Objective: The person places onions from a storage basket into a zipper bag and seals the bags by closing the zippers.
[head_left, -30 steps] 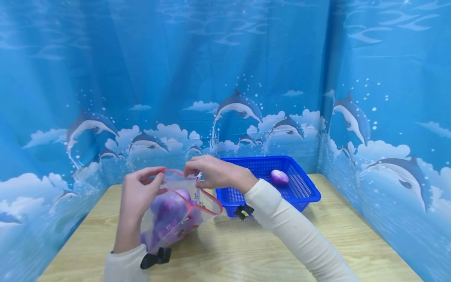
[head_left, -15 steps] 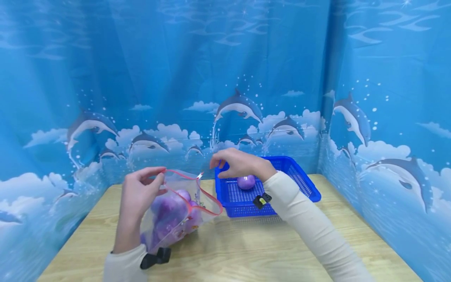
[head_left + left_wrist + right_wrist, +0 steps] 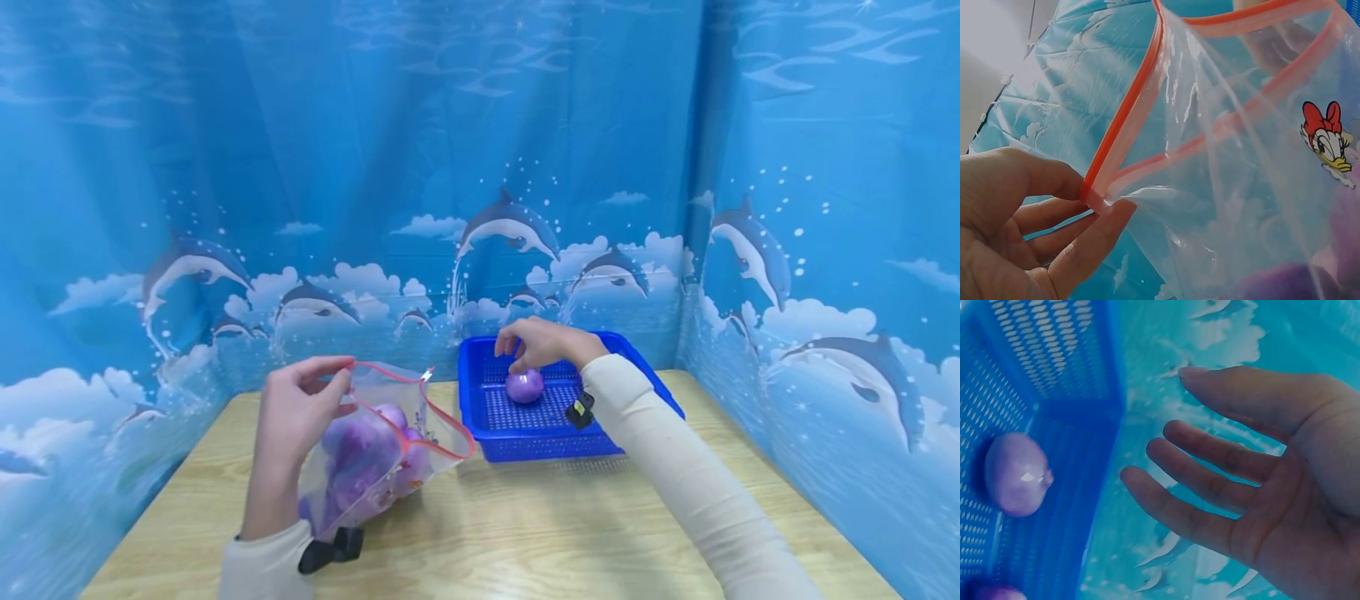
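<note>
My left hand [image 3: 296, 417] pinches the red-orange top edge of a clear zip bag [image 3: 453, 433] between thumb and fingers. The bag's mouth gapes, and several purple onions show through its plastic. In the left wrist view the bag [image 3: 1210, 194] carries a cartoon duck print. My right hand [image 3: 543, 342] is over the blue basket [image 3: 540, 450], fingertips right at the top of a shiny purple onion [image 3: 523, 387]. In the right wrist view its fingers are spread apart with nothing in them. That view also shows a second onion [image 3: 997, 592] at the lower edge.
The basket stands on a wooden table [image 3: 525, 533], to the right of the bag and near the back edge. A blue curtain [image 3: 360, 167] with printed dolphins hangs behind and at the sides.
My right hand has left the bag's mouth and moved right, then down to the onion in the basket. My left hand keeps its hold on the bag's edge.
</note>
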{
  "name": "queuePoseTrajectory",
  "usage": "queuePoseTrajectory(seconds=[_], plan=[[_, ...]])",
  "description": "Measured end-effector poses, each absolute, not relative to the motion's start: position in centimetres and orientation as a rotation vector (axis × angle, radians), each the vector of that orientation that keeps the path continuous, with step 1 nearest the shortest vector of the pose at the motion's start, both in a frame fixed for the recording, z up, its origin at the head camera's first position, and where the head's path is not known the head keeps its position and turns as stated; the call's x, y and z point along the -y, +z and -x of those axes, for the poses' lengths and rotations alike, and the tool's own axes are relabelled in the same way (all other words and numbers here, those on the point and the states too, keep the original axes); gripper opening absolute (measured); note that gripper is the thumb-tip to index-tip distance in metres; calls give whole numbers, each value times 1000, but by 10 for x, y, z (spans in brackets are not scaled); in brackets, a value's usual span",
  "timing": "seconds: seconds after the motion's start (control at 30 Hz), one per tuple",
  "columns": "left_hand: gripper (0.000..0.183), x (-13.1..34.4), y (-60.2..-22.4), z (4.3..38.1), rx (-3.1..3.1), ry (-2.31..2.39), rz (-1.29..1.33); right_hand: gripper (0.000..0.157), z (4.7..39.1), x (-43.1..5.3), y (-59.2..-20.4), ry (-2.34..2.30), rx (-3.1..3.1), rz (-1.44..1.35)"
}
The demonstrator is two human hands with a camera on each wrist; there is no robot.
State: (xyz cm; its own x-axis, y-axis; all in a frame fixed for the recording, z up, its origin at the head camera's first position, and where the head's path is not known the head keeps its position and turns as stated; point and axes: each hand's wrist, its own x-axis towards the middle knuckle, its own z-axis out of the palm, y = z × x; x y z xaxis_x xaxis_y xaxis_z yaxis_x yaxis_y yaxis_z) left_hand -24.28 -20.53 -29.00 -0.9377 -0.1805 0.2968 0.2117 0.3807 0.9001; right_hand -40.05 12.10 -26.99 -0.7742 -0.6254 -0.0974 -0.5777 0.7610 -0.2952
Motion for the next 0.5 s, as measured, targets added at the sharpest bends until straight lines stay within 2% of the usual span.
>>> queuePoseTrajectory(seconds=[0.5], plan=[[36, 209, -290, 243, 2340, -1578, 37, 31, 433, -141, -299, -477, -2677, 662]])
